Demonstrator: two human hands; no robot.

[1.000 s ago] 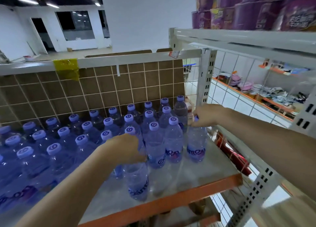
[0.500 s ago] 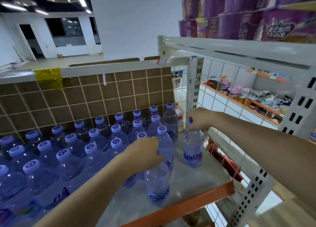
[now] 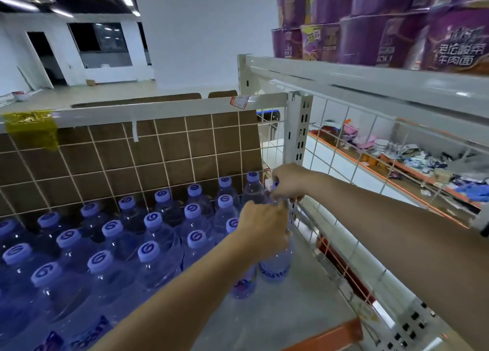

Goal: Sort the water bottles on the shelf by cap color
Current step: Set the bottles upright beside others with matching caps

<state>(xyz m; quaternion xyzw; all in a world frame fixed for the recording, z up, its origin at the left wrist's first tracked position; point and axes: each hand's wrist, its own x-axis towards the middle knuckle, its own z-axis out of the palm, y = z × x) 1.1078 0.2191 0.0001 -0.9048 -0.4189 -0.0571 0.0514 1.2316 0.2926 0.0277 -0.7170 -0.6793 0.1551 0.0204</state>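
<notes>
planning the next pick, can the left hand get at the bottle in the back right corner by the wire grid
Probably yes. The left hand sits close in front of that corner bottle, whose cap stands clear above its neighbours. The right hand beside it crowds the approach, and the left grip is already closed on a front bottle.

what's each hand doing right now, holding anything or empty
Left hand: closed around the top of a water bottle.
Right hand: closed on the neck of the blue-capped bottle by the wire grid.
</notes>
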